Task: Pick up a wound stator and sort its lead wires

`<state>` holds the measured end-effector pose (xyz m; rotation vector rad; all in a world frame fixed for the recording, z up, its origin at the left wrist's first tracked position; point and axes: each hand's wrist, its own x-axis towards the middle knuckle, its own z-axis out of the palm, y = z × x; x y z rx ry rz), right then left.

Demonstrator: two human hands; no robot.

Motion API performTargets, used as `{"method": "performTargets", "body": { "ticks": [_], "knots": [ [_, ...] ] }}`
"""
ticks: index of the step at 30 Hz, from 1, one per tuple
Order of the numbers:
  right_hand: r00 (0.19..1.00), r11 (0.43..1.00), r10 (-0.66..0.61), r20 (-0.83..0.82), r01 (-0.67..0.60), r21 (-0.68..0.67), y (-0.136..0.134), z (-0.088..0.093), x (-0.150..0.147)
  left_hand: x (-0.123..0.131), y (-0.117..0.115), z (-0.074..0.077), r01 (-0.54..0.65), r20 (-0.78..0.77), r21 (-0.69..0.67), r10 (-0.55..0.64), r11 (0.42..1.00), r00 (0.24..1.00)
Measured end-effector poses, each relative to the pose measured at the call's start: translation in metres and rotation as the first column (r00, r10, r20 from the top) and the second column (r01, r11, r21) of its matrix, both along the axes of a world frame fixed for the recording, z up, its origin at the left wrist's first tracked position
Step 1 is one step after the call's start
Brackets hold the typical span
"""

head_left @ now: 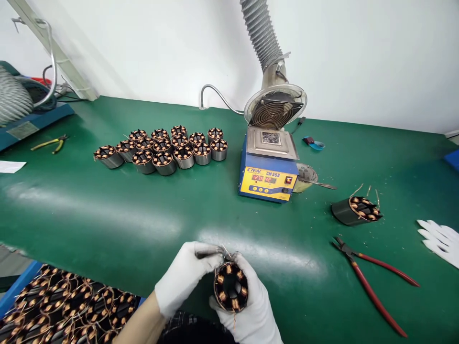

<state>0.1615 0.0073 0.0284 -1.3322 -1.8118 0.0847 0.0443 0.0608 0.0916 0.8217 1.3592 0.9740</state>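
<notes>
A motor stator (pixel 231 286) with copper coils around a dark hollow core is held close to me, its coil end facing up. My right hand (pixel 253 301), in a white glove, is wrapped around its side. My left hand (pixel 190 272), also gloved and with darkened fingertips, is closed at the stator's far rim, thumb and forefinger pinching at a thin wire lead (pixel 225 251). The exact grip there is partly hidden. A twisted copper lead (pixel 234 321) hangs from the near side of the stator.
Several stators (pixel 164 163) stand grouped at back left. A blue solder pot (pixel 267 177) sits mid-table beneath an extraction hood (pixel 274 112). At right are another stator (pixel 353 212), red-handled cutters (pixel 369 282) and a white glove (pixel 441 241). A blue crate of stators (pixel 60 301) is lower left.
</notes>
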Motion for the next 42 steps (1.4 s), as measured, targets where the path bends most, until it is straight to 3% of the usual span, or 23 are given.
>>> {"method": "performTargets", "body": {
  "ticks": [4,5,7,8,11,14,16,18,20,23,26,27,28,30,32,33,35,37,38,39,40,41,42],
  "knots": [
    [0.999,0.999,0.023,0.031,-0.022,-0.041,0.000,-0.004,0.003,-0.013,0.006,-0.001,0.069,-0.014,-0.008,-0.069,0.998,0.998],
    [1.000,0.999,0.003,0.009,-0.002,-0.045,-0.001,-0.007,0.002,-0.018,0.008,0.000,0.024,0.035,-0.014,-0.024,1.000,0.999],
    [0.994,0.996,-0.018,-0.110,0.009,-0.084,-0.004,-0.014,0.000,-0.025,0.012,0.002,-0.220,0.281,-0.058,0.227,0.974,0.932],
    [0.986,0.993,-0.005,-0.167,-0.015,-0.120,-0.005,-0.018,-0.002,-0.026,0.013,0.003,-0.192,0.239,-0.118,0.215,0.974,0.947],
    [0.964,0.990,0.000,-0.267,-0.037,-0.134,-0.008,-0.028,-0.007,-0.020,0.012,0.011,0.159,0.086,-0.174,-0.146,0.972,0.986],
    [0.962,0.991,-0.030,-0.271,-0.008,-0.134,-0.009,-0.032,-0.009,-0.010,0.009,0.015,-0.007,0.187,-0.319,0.071,0.948,0.980],
    [0.955,0.990,-0.033,-0.295,-0.010,-0.143,-0.009,-0.029,-0.009,-0.007,0.007,0.014,0.063,0.260,-0.292,0.016,0.954,0.966],
    [0.943,0.983,-0.016,-0.333,-0.046,-0.175,-0.010,-0.024,-0.008,-0.006,0.006,0.010,0.179,0.274,-0.213,-0.117,0.961,0.955],
    [0.933,0.969,-0.021,-0.360,-0.070,-0.238,-0.010,-0.019,-0.006,-0.006,0.005,0.007,0.203,0.261,-0.204,-0.147,0.958,0.954],
    [0.962,0.959,0.042,-0.271,-0.115,-0.258,-0.009,-0.019,-0.002,-0.004,0.004,0.008,0.155,0.228,-0.214,-0.105,0.965,0.968],
    [0.943,0.981,0.087,-0.321,-0.136,-0.135,-0.009,-0.029,0.000,-0.005,0.006,0.015,0.100,0.096,-0.211,-0.081,0.972,0.992],
    [0.923,0.983,0.107,-0.369,-0.154,-0.100,-0.009,-0.033,0.000,-0.007,0.008,0.017,0.040,0.079,-0.200,-0.025,0.979,0.997],
    [0.906,0.982,0.133,-0.403,-0.176,-0.071,-0.011,-0.036,0.000,-0.010,0.009,0.019,-0.032,0.159,-0.181,0.061,0.983,0.985],
    [0.914,0.976,0.169,-0.370,-0.208,-0.069,-0.015,-0.037,-0.001,-0.020,0.010,0.019,-0.190,0.242,-0.193,0.234,0.963,0.942],
    [0.930,0.971,0.097,-0.355,-0.168,-0.173,-0.020,-0.030,-0.002,-0.034,0.005,0.011,-0.175,0.084,-0.086,0.182,0.981,0.980],
    [0.921,0.948,0.030,-0.387,-0.149,-0.282,-0.021,-0.024,-0.002,-0.043,0.001,0.004,-0.163,-0.020,-0.027,0.163,0.986,0.986],
    [0.873,0.863,-0.126,-0.471,-0.138,-0.485,-0.016,-0.011,-0.001,-0.060,-0.011,-0.017,-0.132,-0.193,-0.072,0.116,0.989,0.974],
    [0.849,0.825,-0.175,-0.499,-0.150,-0.545,0.000,0.001,0.004,-0.074,-0.022,-0.041,0.022,-0.452,0.014,-0.014,1.000,0.892],
    [0.857,0.839,-0.165,-0.489,-0.139,-0.527,0.012,0.005,0.008,-0.077,-0.024,-0.052,0.325,-0.764,0.231,-0.036,0.917,0.644],
    [0.870,0.865,-0.151,-0.469,-0.113,-0.489,0.027,0.010,0.014,-0.078,-0.025,-0.060,0.613,-0.914,0.404,0.279,0.679,0.293],
    [0.884,0.890,-0.142,-0.446,-0.083,-0.448,0.043,0.015,0.021,-0.077,-0.024,-0.065,0.678,-0.869,0.471,0.431,0.565,0.244],
    [0.893,0.908,-0.139,-0.427,-0.058,-0.415,0.060,0.021,0.029,-0.074,-0.023,-0.067,0.826,-0.822,0.423,0.541,0.373,0.177],
    [0.902,0.922,-0.136,-0.410,-0.037,-0.386,0.077,0.029,0.038,-0.070,-0.022,-0.066,0.861,-0.825,0.326,0.563,0.390,0.058]
  ]
}}
